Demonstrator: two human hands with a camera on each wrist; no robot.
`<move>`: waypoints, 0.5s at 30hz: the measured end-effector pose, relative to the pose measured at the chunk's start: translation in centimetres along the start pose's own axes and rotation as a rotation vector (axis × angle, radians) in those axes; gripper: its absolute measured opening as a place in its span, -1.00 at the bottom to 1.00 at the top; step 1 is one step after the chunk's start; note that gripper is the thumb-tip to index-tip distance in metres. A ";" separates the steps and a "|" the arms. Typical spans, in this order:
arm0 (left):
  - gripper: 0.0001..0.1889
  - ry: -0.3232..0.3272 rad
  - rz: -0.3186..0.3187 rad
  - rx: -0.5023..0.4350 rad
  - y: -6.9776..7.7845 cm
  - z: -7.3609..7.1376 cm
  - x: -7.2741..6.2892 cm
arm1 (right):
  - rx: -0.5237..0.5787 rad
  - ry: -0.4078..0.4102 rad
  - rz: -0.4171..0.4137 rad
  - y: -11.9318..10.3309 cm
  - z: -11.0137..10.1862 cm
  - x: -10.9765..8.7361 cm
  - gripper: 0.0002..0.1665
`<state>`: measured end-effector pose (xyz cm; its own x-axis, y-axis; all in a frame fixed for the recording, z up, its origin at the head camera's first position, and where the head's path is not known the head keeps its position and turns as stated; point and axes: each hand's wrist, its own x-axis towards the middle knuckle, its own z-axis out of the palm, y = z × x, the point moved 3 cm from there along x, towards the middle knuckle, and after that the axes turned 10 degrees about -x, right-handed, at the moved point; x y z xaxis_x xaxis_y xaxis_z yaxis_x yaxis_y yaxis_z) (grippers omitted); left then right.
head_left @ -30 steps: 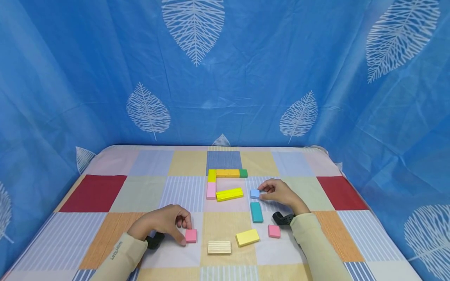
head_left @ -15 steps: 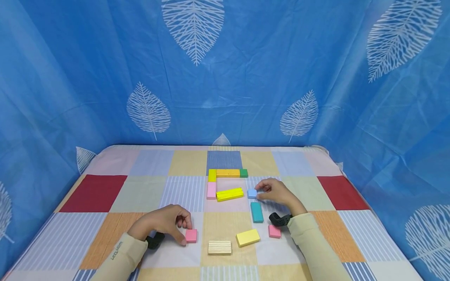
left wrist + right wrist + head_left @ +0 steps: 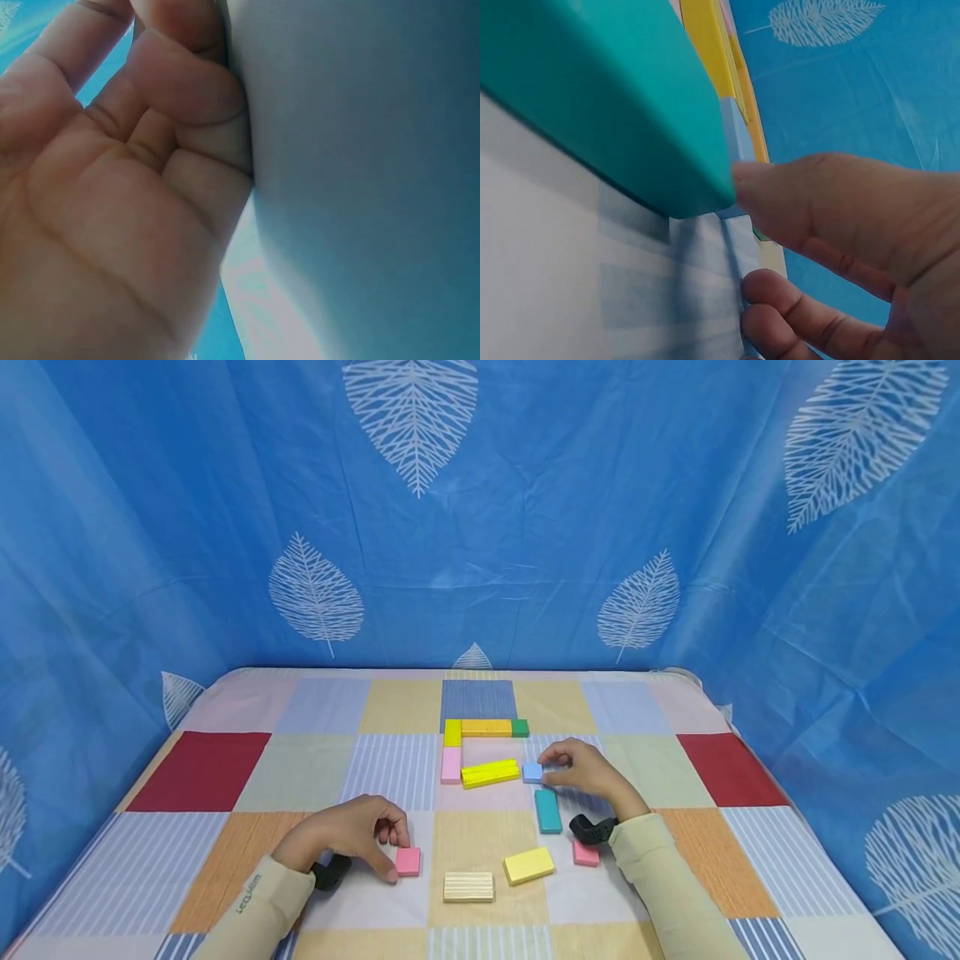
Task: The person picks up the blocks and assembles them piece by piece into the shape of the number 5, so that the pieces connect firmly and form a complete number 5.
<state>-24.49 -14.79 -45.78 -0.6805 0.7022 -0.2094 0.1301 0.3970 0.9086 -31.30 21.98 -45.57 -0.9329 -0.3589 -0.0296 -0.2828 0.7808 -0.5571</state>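
Observation:
In the head view my right hand [image 3: 583,768] pinches a small light blue block [image 3: 532,773] between thumb and fingers, flat on the cloth. The block lies beside the right end of a bright yellow block [image 3: 490,774]. In the right wrist view my thumb [image 3: 757,184] meets the light blue block [image 3: 736,131], partly hidden behind a teal block [image 3: 622,97]. My left hand [image 3: 348,833] holds a small pink block [image 3: 408,862] by its left side, thumb in front and a finger behind. The left wrist view shows curled fingers [image 3: 187,90], with the pink block out of sight.
A yellow block [image 3: 452,733], an orange block [image 3: 486,727], a green block [image 3: 520,727] and a light pink block [image 3: 451,766] form a corner at the back. Nearer lie a pale yellow block [image 3: 528,866], a striped wooden block [image 3: 468,887] and another pink block [image 3: 586,853], partly under the right wrist strap.
My right hand has slid the light blue block leftward, up to the end of the bright yellow block. The left hand has stayed in place at the pink block.

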 end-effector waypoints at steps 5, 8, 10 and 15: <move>-0.71 0.009 -0.006 0.012 0.0 0.0 0.1 | -0.003 -0.002 -0.015 0.0 0.0 0.0 -0.77; -0.71 0.005 0.004 0.002 0.0 0.0 0.1 | -0.003 -0.009 -0.016 0.0 0.1 0.0 -0.77; -0.71 0.004 0.008 -0.006 0.0 0.0 0.0 | -0.004 -0.012 -0.015 -0.1 0.1 0.0 -0.77; -0.71 0.002 0.002 -0.006 0.0 0.1 0.0 | -0.009 -0.012 -0.004 -0.2 0.1 0.0 -0.76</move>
<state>-24.46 -14.75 -45.80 -0.6817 0.7019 -0.2065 0.1274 0.3917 0.9112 -31.18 21.78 -45.52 -0.9291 -0.3680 -0.0375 -0.2884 0.7841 -0.5495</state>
